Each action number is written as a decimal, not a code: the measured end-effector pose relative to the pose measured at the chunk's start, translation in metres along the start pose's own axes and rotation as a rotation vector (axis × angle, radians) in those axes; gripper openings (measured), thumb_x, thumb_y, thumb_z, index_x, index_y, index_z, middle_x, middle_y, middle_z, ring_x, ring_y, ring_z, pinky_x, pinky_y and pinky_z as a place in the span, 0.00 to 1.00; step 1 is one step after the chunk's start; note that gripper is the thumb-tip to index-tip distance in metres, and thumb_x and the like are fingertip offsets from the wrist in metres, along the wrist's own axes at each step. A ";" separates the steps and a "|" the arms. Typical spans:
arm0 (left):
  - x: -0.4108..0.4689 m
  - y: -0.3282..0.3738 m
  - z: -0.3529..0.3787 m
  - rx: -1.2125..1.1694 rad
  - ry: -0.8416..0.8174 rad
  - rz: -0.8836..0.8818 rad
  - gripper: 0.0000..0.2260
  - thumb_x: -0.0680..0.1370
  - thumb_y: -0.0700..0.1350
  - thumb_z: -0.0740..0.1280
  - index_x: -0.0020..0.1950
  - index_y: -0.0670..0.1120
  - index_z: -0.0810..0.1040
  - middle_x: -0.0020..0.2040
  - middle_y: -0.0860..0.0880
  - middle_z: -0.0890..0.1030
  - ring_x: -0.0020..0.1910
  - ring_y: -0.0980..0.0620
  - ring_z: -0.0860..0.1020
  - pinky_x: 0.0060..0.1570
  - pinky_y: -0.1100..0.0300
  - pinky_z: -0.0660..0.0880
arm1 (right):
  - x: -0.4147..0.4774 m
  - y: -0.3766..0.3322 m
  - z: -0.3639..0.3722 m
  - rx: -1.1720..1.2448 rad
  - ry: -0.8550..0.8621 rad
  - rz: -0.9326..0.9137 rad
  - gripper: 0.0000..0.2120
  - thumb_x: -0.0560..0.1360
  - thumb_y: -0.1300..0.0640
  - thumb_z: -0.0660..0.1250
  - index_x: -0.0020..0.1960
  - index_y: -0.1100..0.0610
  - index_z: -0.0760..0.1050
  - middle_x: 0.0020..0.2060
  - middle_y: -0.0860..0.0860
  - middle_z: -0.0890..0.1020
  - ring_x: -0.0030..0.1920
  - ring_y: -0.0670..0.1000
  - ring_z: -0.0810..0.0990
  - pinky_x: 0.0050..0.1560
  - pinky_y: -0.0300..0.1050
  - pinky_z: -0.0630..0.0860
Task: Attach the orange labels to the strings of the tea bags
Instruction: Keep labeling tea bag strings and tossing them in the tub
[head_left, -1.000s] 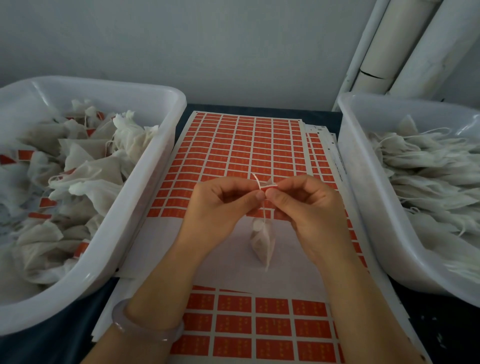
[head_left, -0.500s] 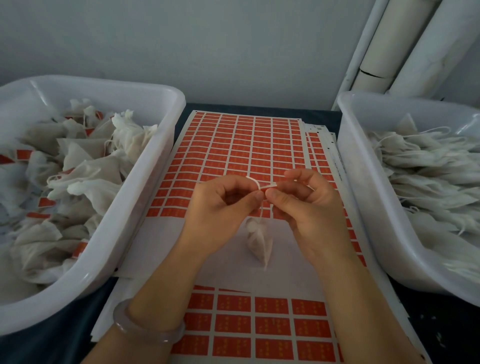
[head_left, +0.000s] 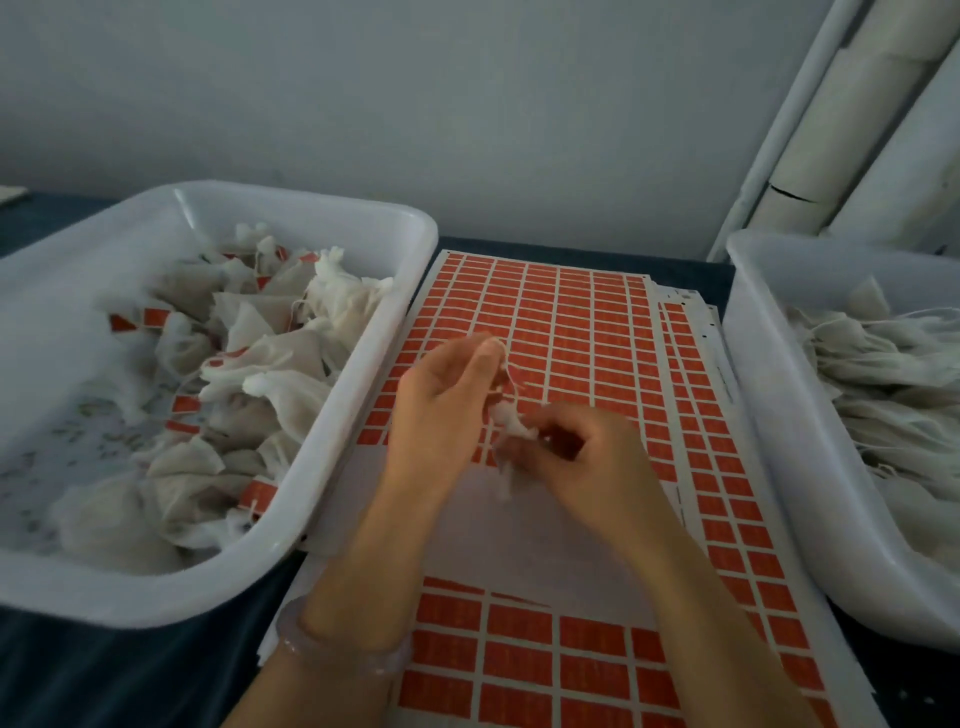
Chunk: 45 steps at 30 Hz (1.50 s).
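We pinch the string (head_left: 505, 359) in our left hand (head_left: 441, 410) and grip the tea bag (head_left: 506, 422) in our right hand (head_left: 592, 460); the bag hangs between both, above the label sheet (head_left: 571, 317).

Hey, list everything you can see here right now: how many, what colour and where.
left bin: one, white, left of the sheets
labelled tea bags: many, white with orange labels, piled in left bin
right bin: one, white, right of the sheets
unlabelled tea bags: many, white with strings, in right bin
label sheets: a stack, orange labels on white backing, centre
held tea bag: one, white, above the sheets, between both hands
table: one, dark blue, under everything
pipes: several, white, far right corner
bracelet: one, pale, left wrist
left hand: one, pinches held tea bag's upper end
right hand: one, pinches held tea bag lower down
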<state>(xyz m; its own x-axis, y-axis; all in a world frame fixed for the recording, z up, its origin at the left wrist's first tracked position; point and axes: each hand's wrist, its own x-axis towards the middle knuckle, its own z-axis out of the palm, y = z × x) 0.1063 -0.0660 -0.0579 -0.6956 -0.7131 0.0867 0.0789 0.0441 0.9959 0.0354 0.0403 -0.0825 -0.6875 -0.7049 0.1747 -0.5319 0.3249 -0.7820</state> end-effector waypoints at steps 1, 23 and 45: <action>-0.003 0.007 -0.006 -0.005 0.085 0.098 0.06 0.79 0.46 0.63 0.54 0.49 0.77 0.44 0.56 0.83 0.46 0.59 0.82 0.38 0.70 0.77 | 0.008 -0.016 0.002 0.063 0.053 -0.030 0.04 0.73 0.49 0.70 0.45 0.41 0.76 0.36 0.34 0.76 0.39 0.32 0.77 0.36 0.22 0.70; -0.018 0.048 0.140 0.456 -0.515 0.246 0.14 0.80 0.43 0.61 0.66 0.52 0.74 0.63 0.53 0.77 0.56 0.58 0.74 0.47 0.72 0.68 | -0.019 -0.011 -0.183 -0.493 0.133 0.316 0.05 0.72 0.58 0.71 0.42 0.48 0.80 0.39 0.45 0.81 0.44 0.48 0.80 0.44 0.42 0.73; -0.024 0.039 0.204 0.967 -0.905 0.461 0.08 0.77 0.47 0.65 0.54 0.53 0.81 0.55 0.54 0.79 0.65 0.50 0.71 0.71 0.37 0.39 | -0.078 0.025 -0.227 -0.402 -0.104 0.537 0.11 0.69 0.63 0.74 0.45 0.50 0.76 0.35 0.51 0.84 0.30 0.47 0.82 0.36 0.44 0.80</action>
<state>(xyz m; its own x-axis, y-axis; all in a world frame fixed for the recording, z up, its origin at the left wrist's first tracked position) -0.0192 0.0954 -0.0159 -0.9845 0.1738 0.0242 0.1649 0.8698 0.4649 -0.0364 0.2461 0.0200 -0.8671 -0.4305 -0.2505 -0.2860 0.8421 -0.4573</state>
